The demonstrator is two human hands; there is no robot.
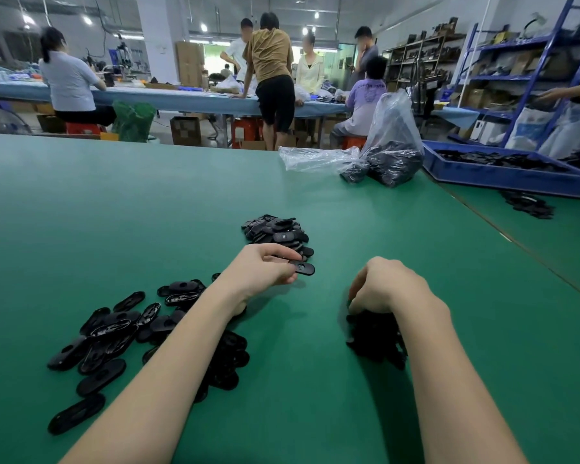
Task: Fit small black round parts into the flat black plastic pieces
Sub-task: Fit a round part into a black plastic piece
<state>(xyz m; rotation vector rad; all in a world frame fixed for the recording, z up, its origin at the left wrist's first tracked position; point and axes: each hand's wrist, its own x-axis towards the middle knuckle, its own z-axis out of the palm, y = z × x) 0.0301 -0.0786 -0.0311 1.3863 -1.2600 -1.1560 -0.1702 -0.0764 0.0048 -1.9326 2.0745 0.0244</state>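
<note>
My left hand pinches a flat black oval piece by one end, just in front of a stacked pile of such pieces. A looser spread of flat black oval pieces lies at the left, partly under my left forearm. My right hand is curled with its fingers down in a heap of small black round parts. The fingertips are hidden, so I cannot tell whether they hold a part.
The green table stretches ahead. Clear plastic bags of black parts stand at the far right, beside a blue tray of black pieces. More black pieces lie on the adjoining table. Several people work at a bench behind.
</note>
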